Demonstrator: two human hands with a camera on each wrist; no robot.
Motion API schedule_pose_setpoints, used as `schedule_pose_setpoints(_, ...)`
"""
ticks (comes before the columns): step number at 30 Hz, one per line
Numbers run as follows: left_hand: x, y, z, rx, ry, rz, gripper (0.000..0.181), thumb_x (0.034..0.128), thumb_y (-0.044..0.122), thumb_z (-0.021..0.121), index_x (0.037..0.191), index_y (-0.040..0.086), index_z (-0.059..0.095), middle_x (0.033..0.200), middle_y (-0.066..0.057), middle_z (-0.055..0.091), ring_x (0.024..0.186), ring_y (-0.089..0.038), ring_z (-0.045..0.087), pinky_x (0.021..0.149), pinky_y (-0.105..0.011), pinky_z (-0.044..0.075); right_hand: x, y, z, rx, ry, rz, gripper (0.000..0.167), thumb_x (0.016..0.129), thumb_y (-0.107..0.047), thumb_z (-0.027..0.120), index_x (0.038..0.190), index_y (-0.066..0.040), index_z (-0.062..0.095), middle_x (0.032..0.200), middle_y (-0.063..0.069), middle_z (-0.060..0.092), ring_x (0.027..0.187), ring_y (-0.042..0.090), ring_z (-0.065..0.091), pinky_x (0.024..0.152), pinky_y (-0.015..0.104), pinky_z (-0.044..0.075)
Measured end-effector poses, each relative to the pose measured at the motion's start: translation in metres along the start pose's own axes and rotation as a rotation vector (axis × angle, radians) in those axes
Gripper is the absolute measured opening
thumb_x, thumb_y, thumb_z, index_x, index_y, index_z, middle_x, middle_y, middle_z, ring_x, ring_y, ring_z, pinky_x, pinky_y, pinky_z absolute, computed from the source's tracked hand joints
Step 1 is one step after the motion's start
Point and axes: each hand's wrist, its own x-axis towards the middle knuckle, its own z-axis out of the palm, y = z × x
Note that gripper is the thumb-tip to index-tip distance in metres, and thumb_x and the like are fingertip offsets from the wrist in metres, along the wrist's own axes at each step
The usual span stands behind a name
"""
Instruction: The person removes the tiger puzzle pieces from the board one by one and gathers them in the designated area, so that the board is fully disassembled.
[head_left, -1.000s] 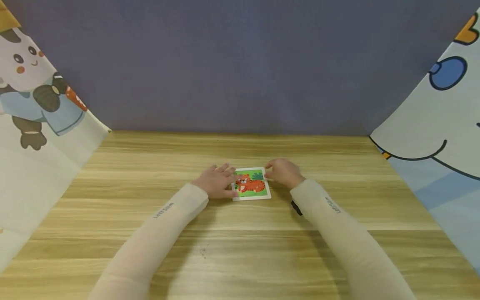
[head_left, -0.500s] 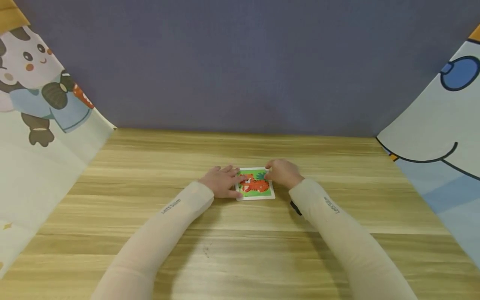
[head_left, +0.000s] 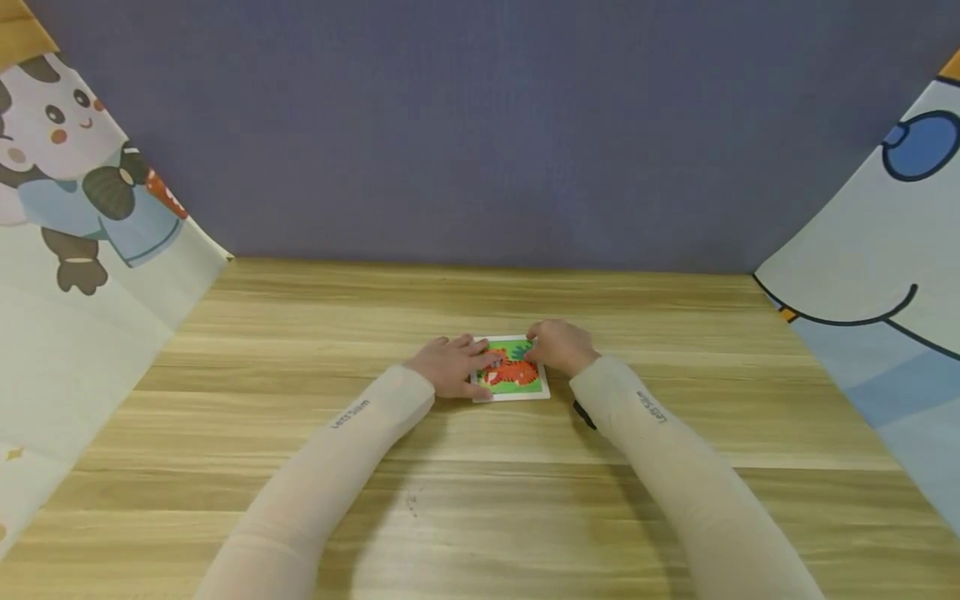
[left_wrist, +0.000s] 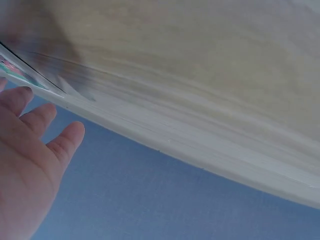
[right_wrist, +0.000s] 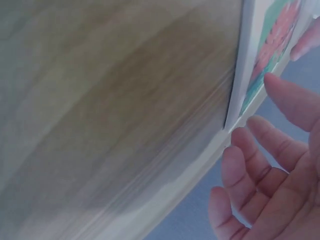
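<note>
A small square tiger picture [head_left: 513, 372], orange on green in a white frame, lies flat on the wooden table. Over its left side reaches my left hand [head_left: 444, 368], fingers straight and spread, with fingertips on the picture and its thumb at the lower left. My right hand [head_left: 564, 345] is at the upper right corner. In the right wrist view, the right thumb [right_wrist: 290, 100] touches the picture while the other fingers curve loosely by the frame's corner. The left wrist view shows only a corner of the frame [left_wrist: 35, 75] beyond the spread fingers.
The wooden table [head_left: 480, 500] runs back to a grey-blue wall panel [head_left: 480, 133]. Cartoon-printed panels stand at the left [head_left: 90, 192] and right [head_left: 840, 250]. A small dark object [head_left: 585, 414] shows under the right cuff.
My left hand has slid right, its fingers farther over the picture. The right hand has shifted slightly left, its thumb farther onto the picture. The head view turned slightly early on.
</note>
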Motion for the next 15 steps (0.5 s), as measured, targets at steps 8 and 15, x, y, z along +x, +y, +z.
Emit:
schedule_pose_setpoints(8,0.006,0.008,-0.002,0.039,-0.035,0.001,0.078,0.0897,0.067,0.046,0.154,0.032,0.019,0.159,0.003,0.014,0.145,-0.023,0.013,0.114,-0.049,0.019,0.007,0.005,0.004,0.009,-0.01,0.004,0.043,0.086,-0.024,0.071,0.124,-0.005,0.064,0.13,0.014,0.059,0.118,0.033,0.055,0.095,0.049,0.045)
schedule_pose_setpoints(15,0.008,0.011,-0.005,0.031,-0.04,-0.019,0.078,0.0888,0.067,0.047,0.154,0.032,0.021,0.159,0.004,0.014,0.145,-0.023,0.013,0.114,-0.048,0.019,0.01,0.009,0.004,0.055,-0.009,-0.031,0.044,0.086,-0.022,0.072,0.123,-0.001,0.063,0.126,0.014,0.061,0.115,0.031,0.057,0.096,0.045,0.045)
